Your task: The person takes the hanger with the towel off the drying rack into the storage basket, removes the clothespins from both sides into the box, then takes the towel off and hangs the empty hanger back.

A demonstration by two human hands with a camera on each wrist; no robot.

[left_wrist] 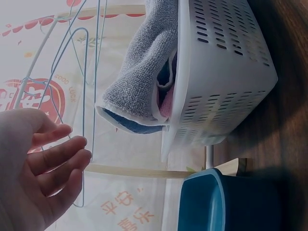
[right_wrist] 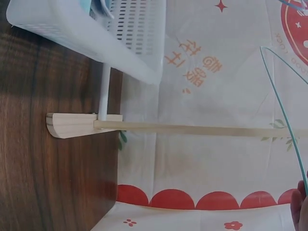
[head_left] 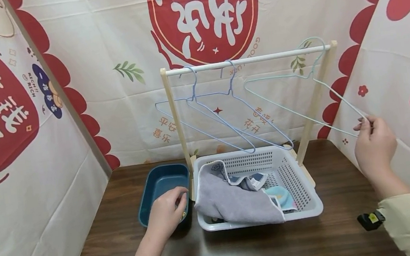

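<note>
At the right, my right hand (head_left: 376,147) pinches the lower corner of a mint-green clothes hanger (head_left: 283,76), whose hook is over the rack's white rail (head_left: 250,59). Only the fingertips of that hand show at the edge of the right wrist view, on the hanger's wire (right_wrist: 284,113). My left hand (head_left: 167,211) hovers over the near side of a teal tub (head_left: 148,194), its fingers loosely bent and holding nothing. A grey towel (head_left: 237,203) lies in the white basket (head_left: 316,206) and hangs over its front rim.
Two blue hangers (head_left: 223,119) hang from the rail's left half, above the basket. Wooden posts (head_left: 179,127) hold the rail up. A small light-blue cloth (head_left: 280,197) lies in the basket beside the towel. Printed curtains surround the brown table (head_left: 243,251).
</note>
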